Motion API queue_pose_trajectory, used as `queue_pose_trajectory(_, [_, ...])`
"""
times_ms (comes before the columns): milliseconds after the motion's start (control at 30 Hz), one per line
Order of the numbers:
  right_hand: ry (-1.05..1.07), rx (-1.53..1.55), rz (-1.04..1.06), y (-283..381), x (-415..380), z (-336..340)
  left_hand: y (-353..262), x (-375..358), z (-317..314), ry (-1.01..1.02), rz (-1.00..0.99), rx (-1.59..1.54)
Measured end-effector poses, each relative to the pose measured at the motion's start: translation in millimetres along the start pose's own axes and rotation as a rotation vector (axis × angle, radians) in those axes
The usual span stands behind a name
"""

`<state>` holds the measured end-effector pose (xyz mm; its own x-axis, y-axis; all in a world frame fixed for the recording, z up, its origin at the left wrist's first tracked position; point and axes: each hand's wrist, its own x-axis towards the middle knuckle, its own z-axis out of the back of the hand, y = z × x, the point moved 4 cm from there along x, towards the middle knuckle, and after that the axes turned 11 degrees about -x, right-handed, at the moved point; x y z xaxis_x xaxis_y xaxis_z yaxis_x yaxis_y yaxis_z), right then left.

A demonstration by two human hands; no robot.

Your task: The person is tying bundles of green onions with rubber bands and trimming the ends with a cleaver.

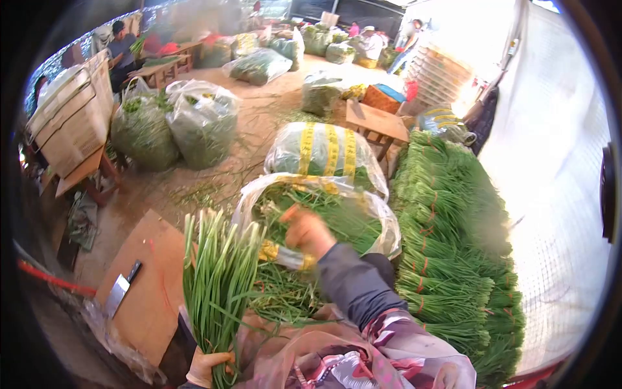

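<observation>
The left hand [210, 367] is clasping green stalks [218, 279] beside the board's [150, 285] right edge; the right hand [307, 228] is blurring over the open bag [391, 230], grip unclear.

Your bundle [217, 279] is deep green, paling to whitish green at the ends. You have a silver blade [118, 295] with a black handle [135, 271] on a reddish-brown surface [146, 259]. Your sleeve [363, 285] is dark grey; your garment [421, 340] mixes pink, white and maroon patterning. Yellow bands [332, 152] stripe the clear, whitish bag [291, 146]; red ties [425, 243] cross the green stacks [447, 259].
</observation>
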<state>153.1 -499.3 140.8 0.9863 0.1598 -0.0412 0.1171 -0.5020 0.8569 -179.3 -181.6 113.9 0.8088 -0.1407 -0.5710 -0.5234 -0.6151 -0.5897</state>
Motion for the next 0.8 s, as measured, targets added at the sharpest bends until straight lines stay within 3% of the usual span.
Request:
queue_pose_trajectory(67, [0.019,0.093,0.061,8,12,22,-13,17,-9,0.014,0.001,0.040])
queue_pose_trajectory(100, [0.163,-0.096,-0.029,9,14,20,-16,43,1,0.054,-0.064,0.194])
queue_pose_trajectory(133, [0.295,-0.297,-0.095,10,-1,11,-11,20,0,0.014,-0.062,0.106])
queue_pose_trajectory(167, [0.325,-0.266,-0.148,-11,-9,-5,-12,21,-1,0.008,-0.053,0.061])
queue_pose_trajectory(233, [0.386,-0.491,-0.249,-39,-33,-32,-6,23,6,0.135,-0.098,-0.033])
queue_pose_trajectory(333, [0.433,-0.886,-0.309,-50,-49,-55,-3,27,8,0.155,-0.119,-0.074])
queue_pose_trajectory(400, [0.378,-0.657,-0.226,-44,-53,-80,-1,26,7,0.150,-0.081,-0.062])
queue_pose_trajectory(467, [0.396,-0.262,-0.345,-64,-56,-93,-6,24,-11,0.150,-0.102,-0.043])
queue_pose_trajectory(533, [0.521,-0.555,-0.283,-87,-64,-105,-5,26,-17,0.140,-0.051,-0.035])
queue_pose_trajectory(567, [0.639,-0.665,-0.428,-89,-73,-112,-8,23,-24,0.048,-0.062,0.031])
queue_pose_trajectory(600, [0.671,-0.705,-0.440,-104,-70,-102,-9,20,-27,-0.047,-0.070,0.096])
queue_pose_trajectory(667, [0.681,-0.981,-0.442,-85,-63,-91,-7,17,-25,-0.088,-0.068,0.096])
queue_pose_trajectory(733, [0.332,-0.633,-0.412,-79,-38,-52,-4,16,-16,-0.137,-0.084,0.091])
queue_pose_trajectory(767, [0.177,-0.693,-0.255,-64,-28,-41,-2,17,-13,-0.139,-0.080,0.091])
queue_pose_trajectory(800, [0.213,-0.641,-0.204,-58,-26,-39,-1,17,-10,-0.111,-0.085,0.049])
